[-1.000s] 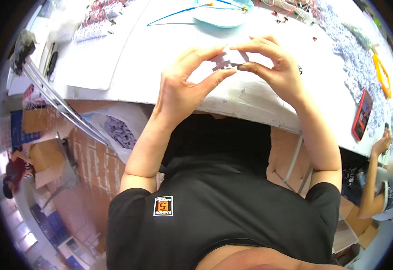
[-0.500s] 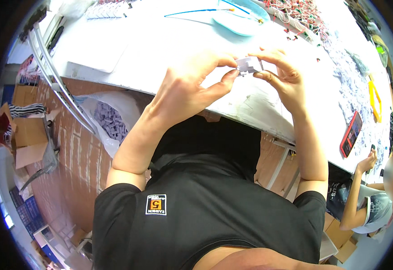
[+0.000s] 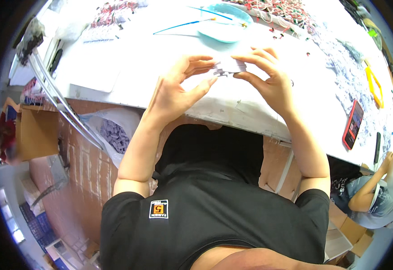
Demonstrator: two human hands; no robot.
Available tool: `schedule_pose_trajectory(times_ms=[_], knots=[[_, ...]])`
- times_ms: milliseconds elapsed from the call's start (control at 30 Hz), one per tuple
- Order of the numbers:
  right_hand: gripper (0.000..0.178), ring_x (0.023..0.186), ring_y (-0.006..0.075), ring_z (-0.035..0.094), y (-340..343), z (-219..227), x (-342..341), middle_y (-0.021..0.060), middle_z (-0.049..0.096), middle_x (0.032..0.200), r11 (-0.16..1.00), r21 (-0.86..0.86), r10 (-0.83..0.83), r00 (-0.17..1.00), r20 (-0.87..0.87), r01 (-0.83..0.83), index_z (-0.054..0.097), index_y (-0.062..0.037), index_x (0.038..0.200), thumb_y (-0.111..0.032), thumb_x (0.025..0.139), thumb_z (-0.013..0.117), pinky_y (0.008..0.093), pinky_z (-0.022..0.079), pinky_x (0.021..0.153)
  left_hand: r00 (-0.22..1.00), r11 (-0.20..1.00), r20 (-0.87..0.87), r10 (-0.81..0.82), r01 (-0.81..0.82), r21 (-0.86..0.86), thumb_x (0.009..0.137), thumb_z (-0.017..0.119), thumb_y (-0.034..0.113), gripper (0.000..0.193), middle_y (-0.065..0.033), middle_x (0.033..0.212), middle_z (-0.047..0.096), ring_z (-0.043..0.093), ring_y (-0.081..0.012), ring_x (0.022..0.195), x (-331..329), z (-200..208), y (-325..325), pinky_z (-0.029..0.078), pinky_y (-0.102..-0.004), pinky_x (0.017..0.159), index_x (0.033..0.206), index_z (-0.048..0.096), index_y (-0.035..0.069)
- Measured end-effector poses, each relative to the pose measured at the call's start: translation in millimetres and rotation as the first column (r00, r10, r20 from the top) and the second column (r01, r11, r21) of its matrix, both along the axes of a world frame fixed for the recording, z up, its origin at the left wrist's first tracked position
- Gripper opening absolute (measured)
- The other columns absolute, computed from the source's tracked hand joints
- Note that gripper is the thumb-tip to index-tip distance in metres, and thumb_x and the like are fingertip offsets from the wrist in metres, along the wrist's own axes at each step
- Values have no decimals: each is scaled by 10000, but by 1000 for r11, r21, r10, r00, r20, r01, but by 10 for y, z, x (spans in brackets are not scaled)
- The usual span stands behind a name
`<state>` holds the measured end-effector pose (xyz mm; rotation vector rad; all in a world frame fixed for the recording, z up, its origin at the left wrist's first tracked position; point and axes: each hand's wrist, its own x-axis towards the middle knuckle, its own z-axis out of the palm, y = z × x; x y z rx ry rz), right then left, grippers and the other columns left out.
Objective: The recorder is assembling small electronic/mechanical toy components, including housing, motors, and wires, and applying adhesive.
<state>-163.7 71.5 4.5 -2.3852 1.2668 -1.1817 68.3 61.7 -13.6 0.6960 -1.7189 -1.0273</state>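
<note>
A small pale grey plastic part with a notched left end is raised above the white worktable. My right hand pinches its right end between thumb and fingers. My left hand is at the notched end with thumb and fingers apart. Its upper fingertips come close to that end; whether they touch it I cannot tell. The left thumb stays below, clear of the part. Glare on the table blurs the part's finer shape.
Beyond my hands lies a light blue dish with thin blue brushes. Red and white wires heap behind it. Loose pale parts, a red-edged phone and a yellow frame lie right, near a co-worker. A bag of parts hangs left.
My left thumb and fingers have parted from their pinch on the part. Both hands and the part sit slightly farther left in the view. The co-worker's hand has moved up toward the head.
</note>
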Motion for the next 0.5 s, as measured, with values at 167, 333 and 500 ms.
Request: schedule_pose_trajectory(times_ms=[167, 333, 500], knots=[[363, 1005, 235, 590, -21, -42, -17, 34, 693, 968, 987, -163, -3, 1000, -31, -2, 726, -129, 1092, -182, 751, 837, 344, 503, 883, 934, 920, 287, 211, -91, -381, 851, 762, 63, 339, -153, 1039, 723, 722, -270, 939, -50, 108, 23, 565, -341, 814, 1177, 673, 33], [361, 1024, 234, 609, 23, -20, 16, 24, 706, 960, 988, -157, 12, 1000, -1, -12, 723, -134, 1076, -182, 739, 844, 351, 513, 883, 926, 917, 300, 230, -103, -384, 841, 778, 79, 341, -150, 999, 722, 718, -297, 888, -63, 56, 43, 567, -350, 757, 1165, 674, 49], [339, 1056, 255, 602, 48, 8, -13, 25, 713, 988, 997, -53, 49, 998, 48, -47, 731, -103, 1060, -129, 739, 838, 374, 493, 955, 920, 902, 292, 261, -125, -414, 854, 763, 72, 300, -158, 987, 720, 717, -298, 890, -97, 53, 67, 566, -350, 759, 1137, 673, 36]])
